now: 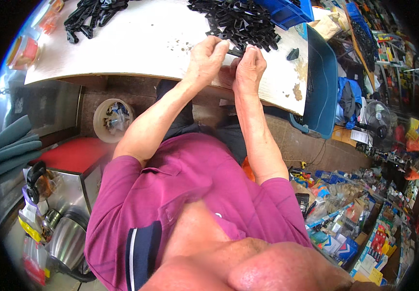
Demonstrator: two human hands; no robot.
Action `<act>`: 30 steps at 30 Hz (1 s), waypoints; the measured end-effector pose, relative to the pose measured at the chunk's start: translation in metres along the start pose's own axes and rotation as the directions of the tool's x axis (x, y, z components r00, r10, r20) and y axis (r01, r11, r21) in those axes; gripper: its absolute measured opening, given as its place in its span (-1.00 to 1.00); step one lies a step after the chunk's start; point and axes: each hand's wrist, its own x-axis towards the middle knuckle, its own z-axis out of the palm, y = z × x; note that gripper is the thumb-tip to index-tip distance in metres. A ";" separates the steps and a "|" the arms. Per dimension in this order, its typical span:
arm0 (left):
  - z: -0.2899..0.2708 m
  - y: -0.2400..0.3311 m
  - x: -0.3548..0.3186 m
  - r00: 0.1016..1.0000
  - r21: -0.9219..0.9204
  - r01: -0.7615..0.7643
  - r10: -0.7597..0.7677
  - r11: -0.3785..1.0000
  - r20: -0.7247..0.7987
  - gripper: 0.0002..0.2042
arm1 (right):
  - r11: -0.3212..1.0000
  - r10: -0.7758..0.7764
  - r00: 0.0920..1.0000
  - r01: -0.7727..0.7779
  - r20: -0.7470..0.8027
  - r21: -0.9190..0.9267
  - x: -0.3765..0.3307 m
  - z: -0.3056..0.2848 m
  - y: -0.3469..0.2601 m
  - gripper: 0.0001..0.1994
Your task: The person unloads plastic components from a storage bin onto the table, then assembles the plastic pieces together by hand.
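Over the front part of the white table (136, 43), my left hand (205, 60) and my right hand (249, 70) are close together. Their fingers pinch a small black plastic piece (236, 51) from both ends; most of it is hidden by the fingers, so its exact kind does not show. Just beyond my hands lies a heap of similar black plastic pieces (241, 24). Farther left, a second group of longer black parts (93, 17) rests on the tabletop.
A blue crate (287, 14) stands behind the heap. One dark piece (292, 54) lies apart near the table's right edge, beside a large blue-green bin (323, 82). Plastic tubs (23, 52) sit at the left end. A white bucket (100, 121) stands on the floor.
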 end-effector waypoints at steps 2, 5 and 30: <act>-0.007 0.002 0.000 0.999 0.018 0.042 -0.042 0.999 -0.013 -0.78 | 0.998 0.042 0.999 -0.041 -0.004 0.051 -0.003 -0.001 -0.002 -0.71; -0.014 0.001 0.002 0.997 -0.045 0.053 -0.055 0.998 -0.048 -0.78 | 0.999 0.028 0.999 -0.029 0.020 0.027 -0.006 0.000 -0.001 -0.72; 0.018 0.003 -0.006 0.995 0.120 -0.092 0.095 0.989 -0.021 -0.71 | 0.997 -0.050 0.999 0.050 -0.006 -0.063 -0.004 -0.003 -0.006 -0.73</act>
